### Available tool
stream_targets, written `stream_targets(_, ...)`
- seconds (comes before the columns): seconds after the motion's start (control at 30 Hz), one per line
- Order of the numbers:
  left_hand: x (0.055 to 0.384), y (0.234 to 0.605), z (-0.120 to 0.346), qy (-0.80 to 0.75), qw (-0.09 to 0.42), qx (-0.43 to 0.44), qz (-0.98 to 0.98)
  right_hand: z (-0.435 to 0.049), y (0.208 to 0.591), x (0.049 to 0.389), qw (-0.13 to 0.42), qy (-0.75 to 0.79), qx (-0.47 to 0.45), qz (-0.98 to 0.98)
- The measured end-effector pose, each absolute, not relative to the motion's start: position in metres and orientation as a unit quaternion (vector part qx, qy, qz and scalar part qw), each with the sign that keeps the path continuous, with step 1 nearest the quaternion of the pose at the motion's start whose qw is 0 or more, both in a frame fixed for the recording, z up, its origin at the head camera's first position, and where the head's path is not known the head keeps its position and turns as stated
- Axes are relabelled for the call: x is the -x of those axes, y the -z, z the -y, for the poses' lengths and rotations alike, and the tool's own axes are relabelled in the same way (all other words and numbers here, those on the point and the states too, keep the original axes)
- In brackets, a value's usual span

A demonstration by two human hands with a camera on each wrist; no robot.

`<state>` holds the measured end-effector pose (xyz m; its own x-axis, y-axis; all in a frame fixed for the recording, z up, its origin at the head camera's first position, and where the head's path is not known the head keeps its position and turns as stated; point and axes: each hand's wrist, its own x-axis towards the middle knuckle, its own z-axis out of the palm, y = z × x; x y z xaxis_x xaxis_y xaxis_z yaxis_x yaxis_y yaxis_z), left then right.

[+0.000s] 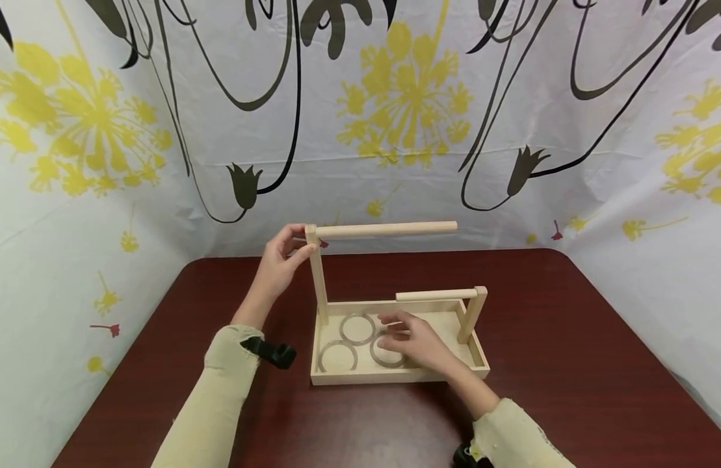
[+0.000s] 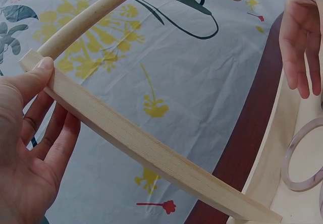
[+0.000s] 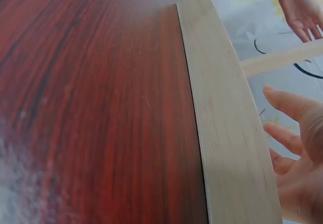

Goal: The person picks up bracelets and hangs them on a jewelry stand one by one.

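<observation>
A pale wooden tray (image 1: 407, 376) carries a tall post (image 1: 319, 286) at its left end, with a long round bar (image 1: 389, 228) running rightward from the top. My left hand (image 1: 284, 260) grips the post near that top, thumb (image 2: 46, 63) on the near face and fingers behind. Inside the tray's left half lie three translucent bangles, among them a back one (image 1: 340, 329) and a front left one (image 1: 321, 357). Over the right bangle (image 1: 389, 365) hovers my right hand (image 1: 415, 341), its fingers loosely bent and holding nothing. Part of that bangle is hidden by the fingers.
A shorter post (image 1: 472, 315) rises at the tray's right end, its round bar (image 1: 436, 295) pointing left behind my right hand. All of this stands on a dark red wooden table (image 1: 547, 364). A flower-patterned cloth (image 1: 360, 188) hangs behind the table.
</observation>
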<state>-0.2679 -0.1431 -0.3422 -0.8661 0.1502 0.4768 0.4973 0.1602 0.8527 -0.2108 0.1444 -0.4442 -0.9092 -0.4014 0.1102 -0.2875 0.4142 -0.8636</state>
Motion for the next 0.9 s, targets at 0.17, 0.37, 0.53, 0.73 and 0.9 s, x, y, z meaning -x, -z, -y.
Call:
stream_targets(0.17, 0.2668, 0.3435, 0.1416, 0.613, 0.139, 0.216, 0.747, -0.1438, 0.4475, 0.2100, 0.038, 0.489, 0.193, -0.850)
stream_targets(0.37, 0.2666, 0.3434, 0.1409, 0.614, 0.133, 0.210, 0.749, -0.1453, 0.4507, 0.2099, 0.051, 0.434, 0.204, -0.876)
stream_targets(0.53, 0.2658, 0.3406, 0.1408, 0.618, 0.134, 0.209, 0.746, -0.1430, 0.4487, 0.2082, 0.049, 0.359, 0.226, -0.904)
stream_targets(0.73, 0.2649, 0.3395, 0.1417, 0.617, 0.137, 0.206, 0.746, -0.1389, 0.4491, 0.2053, 0.020, 0.284, 0.257, -0.923)
stream_targets(0.9, 0.2652, 0.3399, 0.1413, 0.623, 0.135, 0.209, 0.742, -0.1370, 0.4463, 0.2041, 0.027, 0.272, 0.238, -0.932)
